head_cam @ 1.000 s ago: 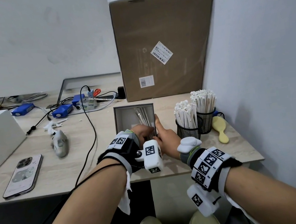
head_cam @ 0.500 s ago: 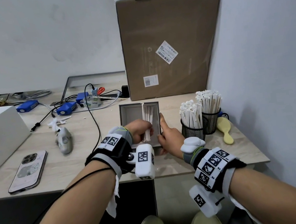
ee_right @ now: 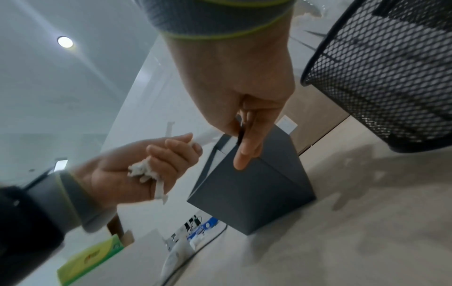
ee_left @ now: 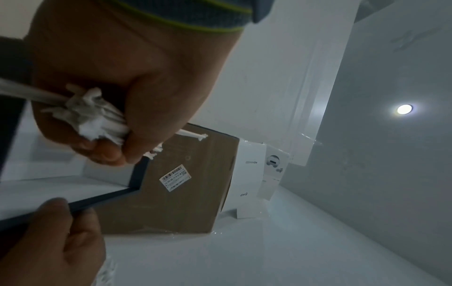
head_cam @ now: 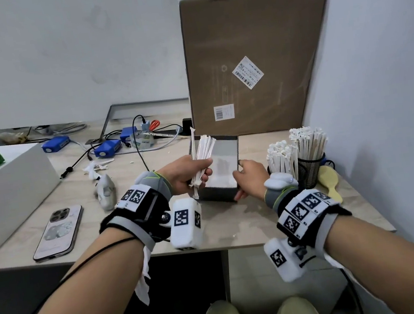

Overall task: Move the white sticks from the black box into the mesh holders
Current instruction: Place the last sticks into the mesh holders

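Observation:
The black box [head_cam: 220,196] stands open-topped at mid table, its inside pale; whether sticks are left in it I cannot tell. My left hand [head_cam: 201,174] grips a bundle of white sticks [head_cam: 203,148] upright over the box's left edge. In the left wrist view the crumpled stick ends [ee_left: 97,120] poke out of that fist [ee_left: 115,123]. My right hand [head_cam: 240,181] pinches the box's right wall, thumb inside and fingers outside, as in the right wrist view [ee_right: 244,131]. Two black mesh holders [head_cam: 310,168], packed with white sticks [head_cam: 282,156], stand just right of the box.
A tall cardboard box [head_cam: 253,58] rises behind the black box, and a wall runs close on the right. A yellow brush [head_cam: 330,182] lies beside the holders. A phone [head_cam: 59,231], a grey object [head_cam: 105,190], cables and blue devices [head_cam: 107,147] lie to the left.
My left hand has lifted the bundle of sticks up out of the black box. My right hand went from lying along the box's side to pinching its right wall.

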